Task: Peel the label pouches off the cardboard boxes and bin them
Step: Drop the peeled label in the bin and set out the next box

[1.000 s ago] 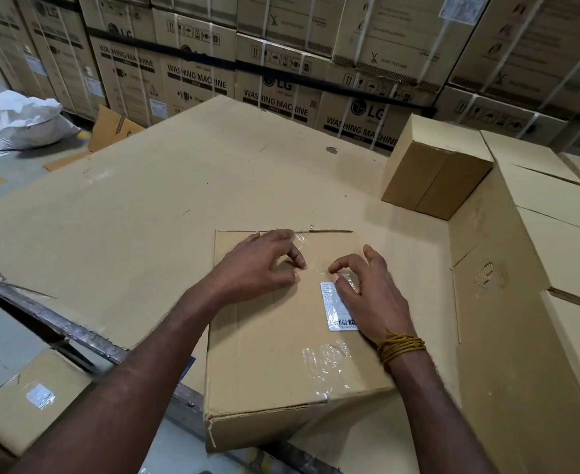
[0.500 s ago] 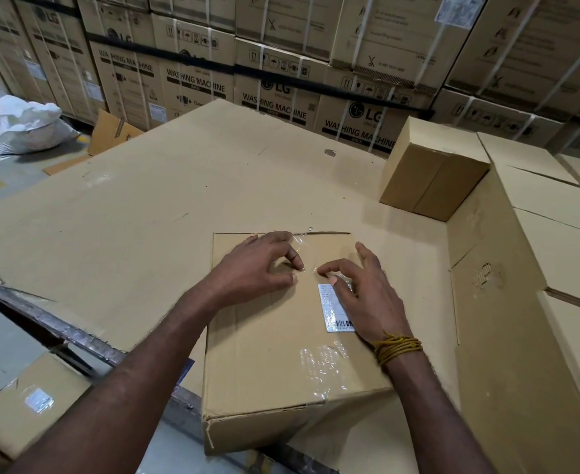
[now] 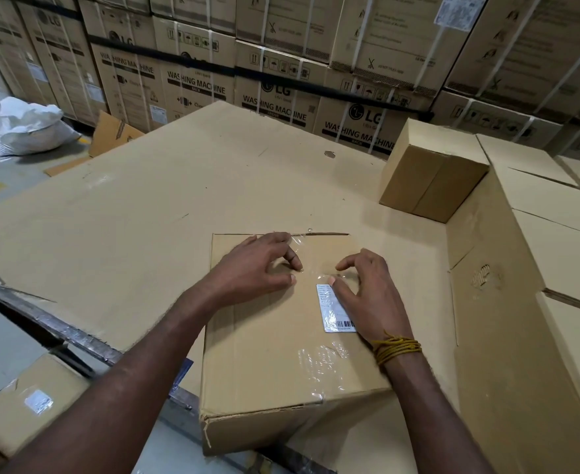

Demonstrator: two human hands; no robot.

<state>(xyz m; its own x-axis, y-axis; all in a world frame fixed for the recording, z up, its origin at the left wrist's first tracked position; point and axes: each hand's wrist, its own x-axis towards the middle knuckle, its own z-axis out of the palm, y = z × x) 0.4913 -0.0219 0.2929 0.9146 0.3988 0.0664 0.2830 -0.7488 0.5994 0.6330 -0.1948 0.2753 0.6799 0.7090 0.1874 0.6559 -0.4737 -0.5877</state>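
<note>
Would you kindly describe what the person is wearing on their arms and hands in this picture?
Both forearms are bare, with no sleeves in view and no gloves. The left hand carries nothing that shows: no ring, watch or band. The right hand has a mustard-yellow thread wound several times round the wrist, with loose strands and a knot.

Just one head cam, looking forward and down, close over the cardboard box [image 3: 281,336] at the bench's near edge.
</note>
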